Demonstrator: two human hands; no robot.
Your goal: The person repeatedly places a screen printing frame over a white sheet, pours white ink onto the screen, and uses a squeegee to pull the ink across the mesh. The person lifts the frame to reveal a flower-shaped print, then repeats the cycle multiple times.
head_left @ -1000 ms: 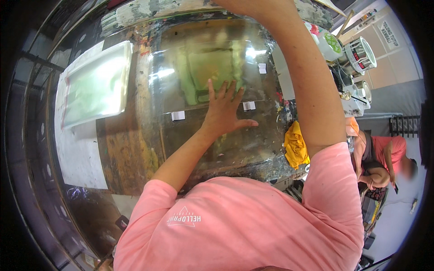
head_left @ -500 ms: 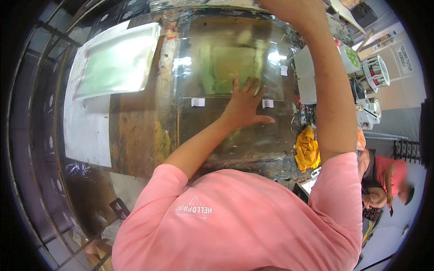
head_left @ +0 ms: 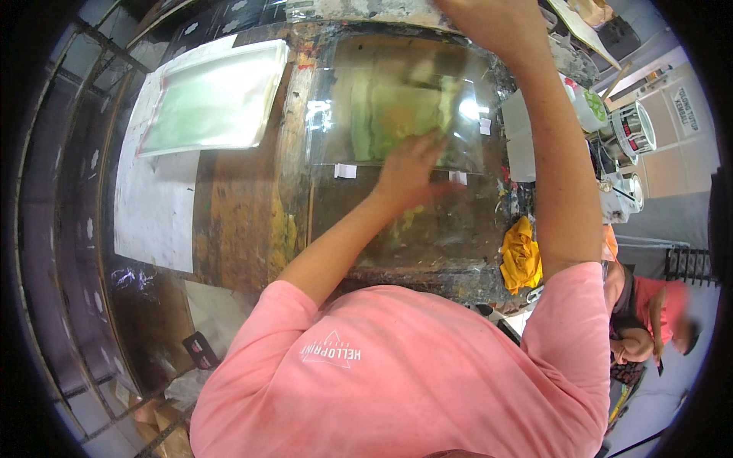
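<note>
My left hand (head_left: 412,169) is over the near edge of a clear plastic sheet (head_left: 330,145) on the dark, stained work board. Motion smears it, but its fingers reach forward and its thumb stands apart, with nothing seen in it. Small white tabs sit along the sheet: one (head_left: 345,171) at its near left, one (head_left: 457,178) beside my left thumb and one (head_left: 485,127) at its right side. My right hand (head_left: 489,21) is up at the top edge, near a pale, paint-marked bar (head_left: 366,11). The fingers of that hand are cut off from view.
On the left, a stack of clear plastic sheets (head_left: 214,99) lies on white paper (head_left: 156,221). A crumpled yellow cloth (head_left: 521,256) is at the table's right edge. White tubs (head_left: 634,128) stand beyond my right arm. Another person (head_left: 653,313) is at the far right.
My left hand has shifted slightly, its fingers now blurred. The table and its things appear a little further right in the view. My right hand stays near the top edge.
</note>
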